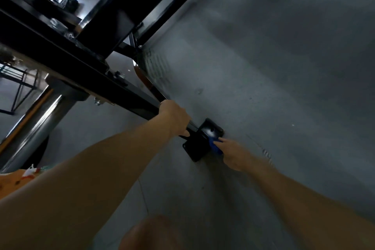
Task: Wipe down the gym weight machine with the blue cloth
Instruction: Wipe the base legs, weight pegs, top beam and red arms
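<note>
A chrome cylinder (34,126) is seen at the far left, beside the black frame of the weight machine (113,26). A black bar (140,105) of that frame is gripped by the left hand (175,117), fingers curled round it. Just right of it, the blue cloth (215,145) is pinched in the right hand (236,155) and pressed against the black foot plate (199,144) on the grey floor (263,67).

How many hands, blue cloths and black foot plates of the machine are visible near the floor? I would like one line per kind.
Hands: 2, left hand and right hand
Blue cloth: 1
Black foot plate: 1
Total: 4
</note>
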